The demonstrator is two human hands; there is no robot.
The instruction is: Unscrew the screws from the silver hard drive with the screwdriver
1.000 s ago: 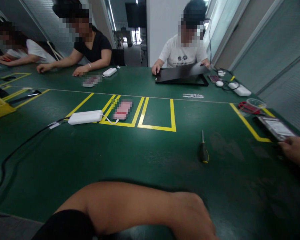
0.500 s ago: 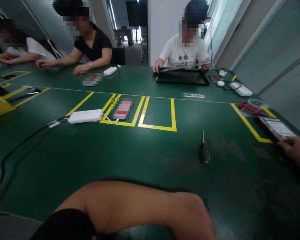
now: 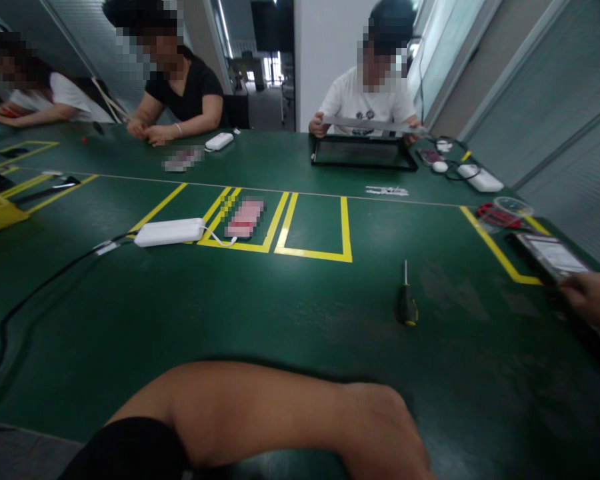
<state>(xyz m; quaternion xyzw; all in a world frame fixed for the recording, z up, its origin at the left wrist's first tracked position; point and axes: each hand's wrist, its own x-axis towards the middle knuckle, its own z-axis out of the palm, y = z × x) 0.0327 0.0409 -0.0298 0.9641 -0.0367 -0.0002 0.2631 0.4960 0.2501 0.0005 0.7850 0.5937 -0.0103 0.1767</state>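
My left arm stretches across the bottom of the view, bent at the wrist. My left hand rests low by the near side of the table, and its fingers are cut off by the frame. At the right edge, my right hand has its fingers closed on the side of a dark flat device with a pale panel on top. Part of that device is hidden by the hand. Between my hands, a screwdriver with a black and yellow handle lies with its shaft pointing away from me.
On the green table, a white power strip and a pink phone lie left of centre. A clear container and red cable sit at right. Across, a person holds a thin panel above a black frame.
My hands stay almost in place. The person in black has drawn one hand in toward the other. The person opposite has shifted the panel over the black frame.
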